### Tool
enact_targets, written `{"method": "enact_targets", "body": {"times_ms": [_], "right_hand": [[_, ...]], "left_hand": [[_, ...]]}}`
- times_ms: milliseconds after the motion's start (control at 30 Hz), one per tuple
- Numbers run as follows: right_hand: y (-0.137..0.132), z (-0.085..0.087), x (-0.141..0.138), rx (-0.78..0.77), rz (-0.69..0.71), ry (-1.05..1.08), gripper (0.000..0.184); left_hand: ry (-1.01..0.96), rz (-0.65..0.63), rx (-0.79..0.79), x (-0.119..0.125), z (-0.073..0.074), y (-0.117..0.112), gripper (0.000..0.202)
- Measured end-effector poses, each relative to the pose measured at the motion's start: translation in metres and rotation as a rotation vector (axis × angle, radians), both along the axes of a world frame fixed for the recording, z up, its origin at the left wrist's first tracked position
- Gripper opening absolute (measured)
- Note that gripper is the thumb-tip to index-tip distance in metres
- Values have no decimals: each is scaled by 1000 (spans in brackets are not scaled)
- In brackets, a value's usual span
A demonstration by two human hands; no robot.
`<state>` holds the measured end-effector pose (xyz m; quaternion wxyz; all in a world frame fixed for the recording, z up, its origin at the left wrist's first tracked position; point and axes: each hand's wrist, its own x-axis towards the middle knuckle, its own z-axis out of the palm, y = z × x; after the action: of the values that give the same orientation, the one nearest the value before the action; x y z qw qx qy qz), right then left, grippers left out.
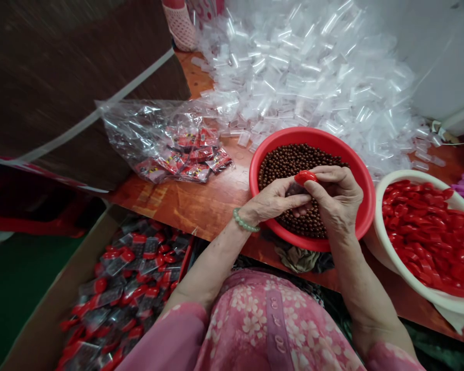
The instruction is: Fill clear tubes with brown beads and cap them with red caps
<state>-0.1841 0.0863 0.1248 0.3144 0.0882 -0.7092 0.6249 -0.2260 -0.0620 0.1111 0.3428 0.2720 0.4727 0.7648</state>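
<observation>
Above a red basin (258,154) of small round brown balls (294,154), my two hands meet around one small piece. A shiny red plastic cap (305,178) is pinched between the thumb and fingers of my right hand (338,198). Just under it, my left hand (274,200), with a green bead bracelet at the wrist, is closed around a clear plastic container (295,189) that looks dark inside. My fingers partly cover the container, so I cannot tell whether the cap is fully seated on it.
To the right stands a white tub (379,226) full of red caps. Clear empty containers (294,77) form a big heap behind the basin. A plastic bag (139,129) with red packets lies left. Below it, a cardboard box (50,304) holds filled red-capped containers. Another person's netted sleeve (181,26) shows at the top.
</observation>
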Motion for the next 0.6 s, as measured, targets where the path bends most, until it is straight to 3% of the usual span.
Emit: {"method": "enact_targets", "body": {"times_ms": [233,600], "right_hand": [[16,1,4,185,5,-47,16],[27,6,5,224,99,-154,14]], "left_hand": [[-8,9,-2,1,0,2,39],[-42,-58,-104,-2,4,4,39]]}}
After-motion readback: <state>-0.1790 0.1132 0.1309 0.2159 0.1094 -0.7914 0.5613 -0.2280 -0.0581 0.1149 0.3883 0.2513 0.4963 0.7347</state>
